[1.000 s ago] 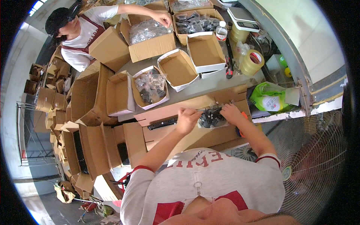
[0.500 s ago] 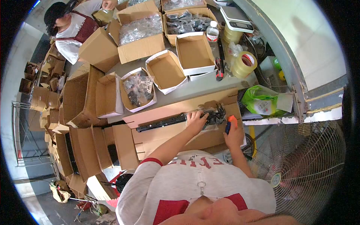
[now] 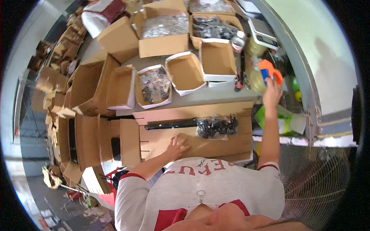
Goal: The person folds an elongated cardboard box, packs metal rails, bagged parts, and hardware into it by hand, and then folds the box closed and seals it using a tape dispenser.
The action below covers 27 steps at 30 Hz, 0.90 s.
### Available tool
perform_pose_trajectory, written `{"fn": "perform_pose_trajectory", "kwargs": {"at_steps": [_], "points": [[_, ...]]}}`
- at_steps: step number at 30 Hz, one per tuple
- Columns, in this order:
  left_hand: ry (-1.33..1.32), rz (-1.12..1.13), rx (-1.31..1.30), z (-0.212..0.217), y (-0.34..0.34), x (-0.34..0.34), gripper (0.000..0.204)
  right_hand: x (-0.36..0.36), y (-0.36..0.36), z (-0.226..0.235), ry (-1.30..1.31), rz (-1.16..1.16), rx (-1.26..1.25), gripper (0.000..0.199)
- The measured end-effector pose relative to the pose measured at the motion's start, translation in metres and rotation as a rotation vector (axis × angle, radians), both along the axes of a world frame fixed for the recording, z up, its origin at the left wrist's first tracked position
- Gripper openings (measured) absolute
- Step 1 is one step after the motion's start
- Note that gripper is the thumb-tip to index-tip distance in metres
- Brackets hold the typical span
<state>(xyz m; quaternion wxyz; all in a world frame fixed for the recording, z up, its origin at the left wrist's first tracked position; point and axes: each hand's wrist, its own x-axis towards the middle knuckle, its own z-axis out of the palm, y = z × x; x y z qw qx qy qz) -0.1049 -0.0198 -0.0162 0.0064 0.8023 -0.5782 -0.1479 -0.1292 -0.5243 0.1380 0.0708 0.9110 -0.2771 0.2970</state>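
My right hand is at the far right with the arm stretched out. It is closed on an orange-and-blue hand-held tool, whose exact kind I cannot make out, beside a clear tape roll. My left hand rests on the cardboard sheet in front of me, fingers spread and holding nothing. Just beyond it on the cardboard lies a long black bar. A clear plastic bag of black parts lies at the bar's right end.
Several small open boxes stand beyond the cardboard, one with bagged parts. Larger cartons with bags are behind. A bottle, a scale and a green bag are on the right. A fan stands near right; another person is far left.
My right hand has moved far and right with the orange-and-blue tool, from the cardboard to the tape roll. My left hand has left the bagged parts and come nearer me. The view has shifted.
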Motion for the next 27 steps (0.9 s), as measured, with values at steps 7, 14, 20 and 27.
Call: {"fn": "perform_pose_trajectory", "kwargs": {"at_steps": [7,14,20,27], "points": [[0.112,0.009,0.088,0.002,-0.011,0.014,0.085,0.047,0.0,-0.012,0.052,-0.061,-0.088,0.027],[0.668,0.063,0.079,0.043,-0.017,0.094,0.057,0.125,0.221,-0.101,0.381,0.492,1.742,0.034],[-0.071,0.403,-0.312,0.062,-0.005,0.067,0.063,0.218,0.315,-0.132,0.369,0.051,2.457,0.033],[-0.157,0.434,-0.391,0.052,0.013,0.037,0.082,0.231,0.321,-0.108,0.26,0.065,2.48,0.025]]}}
